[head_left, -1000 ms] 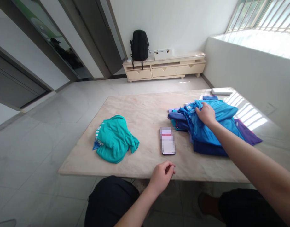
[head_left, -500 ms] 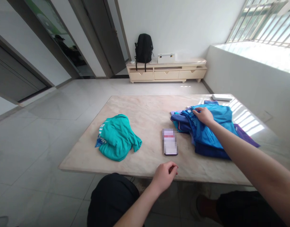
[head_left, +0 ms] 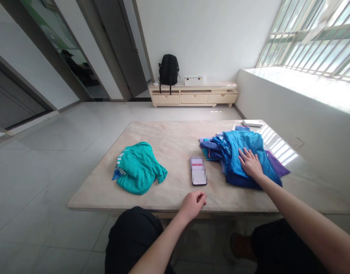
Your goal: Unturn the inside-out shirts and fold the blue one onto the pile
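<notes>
My right hand (head_left: 250,163) lies flat with its fingers spread on a bright blue garment (head_left: 232,152). That garment tops a pile of folded clothes, where dark blue, teal and purple cloth (head_left: 277,163) shows at the sides. Near the table's front edge rests my left hand (head_left: 193,204), its fingers loosely curled and nothing visible in them. Just beyond it a phone (head_left: 198,171) lies face up, its screen blurred out. To the left, a crumpled green T-shirt (head_left: 140,167) with white lettering sits apart from the pile.
A marble-patterned table (head_left: 169,137) carries everything. At its far right corner is a long white object (head_left: 252,123). Against the wall stands a low cream cabinet (head_left: 193,98) with a black backpack (head_left: 168,70) and a white box (head_left: 193,80). A person (head_left: 75,66) appears beyond the glass at left.
My right hand has moved from the garment's far left edge toward me and flattened on its middle. The left hand keeps its curled pose. The camera view has shifted slightly.
</notes>
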Motion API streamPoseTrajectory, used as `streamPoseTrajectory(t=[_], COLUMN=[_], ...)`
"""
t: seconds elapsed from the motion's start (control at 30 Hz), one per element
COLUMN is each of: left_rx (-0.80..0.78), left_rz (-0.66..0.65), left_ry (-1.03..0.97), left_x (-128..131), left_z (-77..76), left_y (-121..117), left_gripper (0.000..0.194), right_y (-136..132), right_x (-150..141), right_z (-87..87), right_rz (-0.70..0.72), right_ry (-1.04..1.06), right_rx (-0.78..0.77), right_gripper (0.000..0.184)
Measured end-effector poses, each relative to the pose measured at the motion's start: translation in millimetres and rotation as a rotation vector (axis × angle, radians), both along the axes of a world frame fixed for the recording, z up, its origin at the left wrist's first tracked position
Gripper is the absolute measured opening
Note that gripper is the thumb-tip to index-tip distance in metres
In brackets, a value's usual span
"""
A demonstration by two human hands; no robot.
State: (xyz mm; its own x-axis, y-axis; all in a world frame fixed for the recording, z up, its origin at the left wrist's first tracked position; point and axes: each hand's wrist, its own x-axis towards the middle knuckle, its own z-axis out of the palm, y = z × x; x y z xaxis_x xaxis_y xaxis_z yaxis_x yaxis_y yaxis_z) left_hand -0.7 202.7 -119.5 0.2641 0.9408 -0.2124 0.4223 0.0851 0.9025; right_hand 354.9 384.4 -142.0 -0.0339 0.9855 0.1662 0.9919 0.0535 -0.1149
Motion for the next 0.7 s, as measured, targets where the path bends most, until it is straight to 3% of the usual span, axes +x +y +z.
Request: streamPoseTrajectory(t=[0.47,0.6,0.7], left_rx=[0.165,0.217,0.277], left_rz=[-0.017,-0.069,-0.103], left_ry=[0.152,0.223,0.313], left_x=[2,1,-12], left_z=[-7.7,-1.8,11.5], left_y=[-2,-6,-6], left_gripper=[0.032,0.032,0.027], right_y=[-88,-111,-126], right_x=[-13,-18,-23], right_z=[-22.0,-27.5,-33.0], right_rz=[0.036,0.039,0.03], right_ry=[-0.039,-0.042,-0.036], right_rx=[0.028,0.02,0.021], right_gripper=[0.063,0.067,0.07])
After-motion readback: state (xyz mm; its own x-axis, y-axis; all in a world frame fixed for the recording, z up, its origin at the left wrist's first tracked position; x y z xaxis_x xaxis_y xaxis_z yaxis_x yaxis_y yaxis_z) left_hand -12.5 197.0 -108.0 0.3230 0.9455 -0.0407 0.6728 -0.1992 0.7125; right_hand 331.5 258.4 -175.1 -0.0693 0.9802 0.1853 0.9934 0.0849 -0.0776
